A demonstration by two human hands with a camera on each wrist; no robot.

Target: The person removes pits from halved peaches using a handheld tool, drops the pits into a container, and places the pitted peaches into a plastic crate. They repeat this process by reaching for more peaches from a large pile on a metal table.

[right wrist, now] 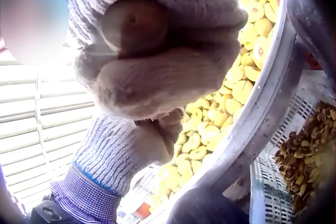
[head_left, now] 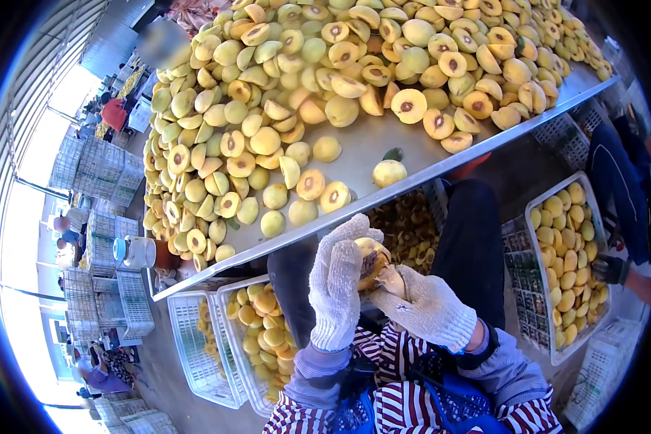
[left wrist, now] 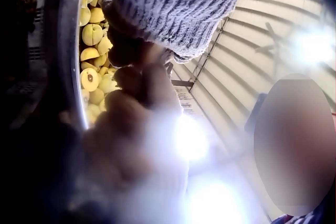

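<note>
Near the counter, fruit is held by the left hand, a brown knob by the right hand; through slipping, fruit may be dropped.

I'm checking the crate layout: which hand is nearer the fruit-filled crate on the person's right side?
Right. The right hand is left of the crate, apart from it; the left hand is farther left, beyond the right one.

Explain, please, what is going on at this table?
A person's gloved left hand holds a piece of yellow fruit; the gloved right hand meets it, gripping a round brown thing, perhaps a handle. Fruit halves, some with dark centres, are heaped on the metal table. A crate of dark scraps stands below.
</note>
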